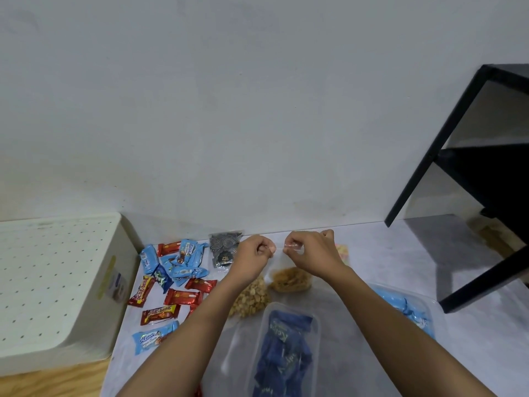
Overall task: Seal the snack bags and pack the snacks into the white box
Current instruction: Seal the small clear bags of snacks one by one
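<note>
My left hand (pixel 254 252) and my right hand (pixel 310 249) hold up a clear snack bag (pixel 290 279) of orange-brown crisps by its top edge, each pinching one end of the strip. A second clear bag of pale nuts (pixel 250 299) lies on the grey mat under my left forearm. The white box (pixel 57 285) with a dotted lid stands at the left. Red and blue wrapped snack bars (pixel 174 279) lie scattered between the box and my arms.
A black patterned pouch (pixel 224 249) leans against the wall. A clear tray of dark blue packets (pixel 283 351) sits in front of me, another with light blue packets (pixel 406 308) at the right. A black metal shelf frame (pixel 458 156) stands at the right.
</note>
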`<state>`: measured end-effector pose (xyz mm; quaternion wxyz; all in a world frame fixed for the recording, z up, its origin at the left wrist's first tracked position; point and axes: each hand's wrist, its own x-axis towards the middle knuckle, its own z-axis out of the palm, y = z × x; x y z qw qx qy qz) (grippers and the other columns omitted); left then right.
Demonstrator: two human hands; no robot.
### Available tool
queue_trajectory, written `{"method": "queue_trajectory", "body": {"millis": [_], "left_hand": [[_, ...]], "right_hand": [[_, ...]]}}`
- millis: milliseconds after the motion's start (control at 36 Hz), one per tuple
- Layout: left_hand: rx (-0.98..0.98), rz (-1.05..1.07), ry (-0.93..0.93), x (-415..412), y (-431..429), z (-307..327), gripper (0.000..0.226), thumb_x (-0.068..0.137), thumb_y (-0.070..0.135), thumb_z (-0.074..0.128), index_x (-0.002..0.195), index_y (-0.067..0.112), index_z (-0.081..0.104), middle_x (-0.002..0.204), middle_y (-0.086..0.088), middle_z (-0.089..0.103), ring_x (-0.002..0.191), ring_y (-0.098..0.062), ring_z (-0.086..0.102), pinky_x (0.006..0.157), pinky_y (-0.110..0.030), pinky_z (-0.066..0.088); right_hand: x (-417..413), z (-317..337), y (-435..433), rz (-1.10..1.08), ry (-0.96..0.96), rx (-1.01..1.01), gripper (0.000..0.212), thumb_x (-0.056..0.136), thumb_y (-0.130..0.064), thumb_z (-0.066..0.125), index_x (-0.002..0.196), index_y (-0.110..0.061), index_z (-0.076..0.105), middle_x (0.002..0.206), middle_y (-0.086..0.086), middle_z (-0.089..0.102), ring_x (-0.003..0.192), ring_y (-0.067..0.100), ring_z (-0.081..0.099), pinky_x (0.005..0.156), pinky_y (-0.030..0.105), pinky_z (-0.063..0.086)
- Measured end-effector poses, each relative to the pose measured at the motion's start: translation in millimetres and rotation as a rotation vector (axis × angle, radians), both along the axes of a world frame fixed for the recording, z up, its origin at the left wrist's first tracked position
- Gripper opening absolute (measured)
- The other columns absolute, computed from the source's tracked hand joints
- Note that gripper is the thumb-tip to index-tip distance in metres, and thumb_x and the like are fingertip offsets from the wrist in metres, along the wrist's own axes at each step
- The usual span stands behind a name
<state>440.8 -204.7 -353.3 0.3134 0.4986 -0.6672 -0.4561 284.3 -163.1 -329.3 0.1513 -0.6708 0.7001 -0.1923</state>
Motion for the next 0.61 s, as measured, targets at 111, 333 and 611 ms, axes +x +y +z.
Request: {"method": "queue_trajectory", "body": {"millis": [111,333,611], "left_hand": [[-0.024,-0.095,-0.067,1,1,4,0.018,0.082,-0.003,0.058,0.073,0.013,0.062,0.066,0.009,0.053,0.053,0.003,0.046,0.056,-0.006,0.038],[-0.035,-0.058,-0.057,4,2,5,0.019,0.081,-0.004,0.058,0.075,0.012,0.067,0.072,0.009,0.061,0.063,-0.004,0.054,0.064,-0.012,0.045],[0.053,-0.002,0.151,9,6,9,0.014,0.079,0.004,0.069,0.07,0.015,0.068,0.071,0.002,0.068,0.065,-0.003,0.066,0.067,-0.014,0.052]], "right_hand": [[2,-2,2,-0.01,0.01,0.01,0.011,0.086,-0.029,0.052,0.077,-0.029,0.058,0.082,-0.01,0.067,0.079,0.014,0.058,0.082,0.035,0.024],[1,0,3,-0.004,-0.039,0.034,0.011,0.089,-0.032,0.051,0.082,-0.031,0.06,0.084,-0.014,0.063,0.082,0.008,0.056,0.081,0.033,0.022],[2,7,3,0.04,-0.056,0.016,0.011,0.089,-0.034,0.051,0.085,-0.029,0.06,0.086,-0.012,0.065,0.088,0.009,0.059,0.082,0.032,0.021]]}}
